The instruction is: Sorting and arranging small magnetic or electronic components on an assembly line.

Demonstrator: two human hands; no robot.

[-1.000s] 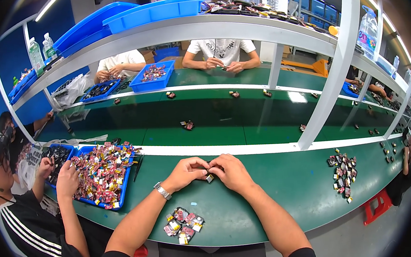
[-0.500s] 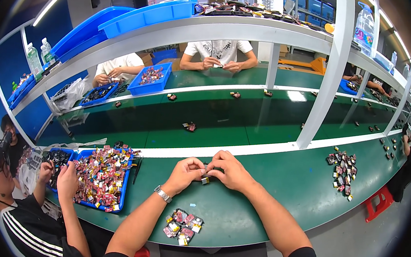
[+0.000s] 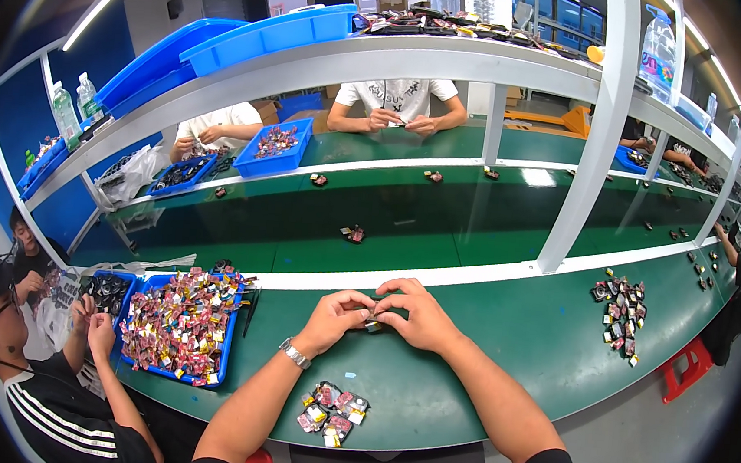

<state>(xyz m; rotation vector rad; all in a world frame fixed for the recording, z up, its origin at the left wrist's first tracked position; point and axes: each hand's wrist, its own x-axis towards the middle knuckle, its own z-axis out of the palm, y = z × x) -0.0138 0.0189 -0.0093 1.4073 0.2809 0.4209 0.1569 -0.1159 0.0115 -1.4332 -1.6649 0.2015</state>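
Note:
My left hand (image 3: 335, 320), with a metal-banded watch on its wrist, and my right hand (image 3: 423, 320) meet above the green bench. Their fingertips pinch a small electronic assembly (image 3: 372, 326) from both sides. Only a yellow-and-white corner of it shows below the fingers; the rest is hidden. Nearer to me, a small cluster of similar assemblies (image 3: 334, 413) lies by the bench edge, with black, pink, white and yellow parts. A small pale-blue scrap (image 3: 350, 375) lies just beyond that cluster.
At left a blue tray (image 3: 227, 342) is heaped with small pink-and-yellow parts, beside a co-worker (image 3: 54, 381). A larger pile of assemblies (image 3: 620, 316) lies right. Past the white rail (image 3: 471, 277), spaced pieces lie on a green belt (image 3: 406, 226). A white post (image 3: 600, 136) rises ahead.
My hands stay together on the small assembly, the fingers shifting slightly. The co-worker at left has lowered a raised hand and brought both hands together. The view has shifted a little.

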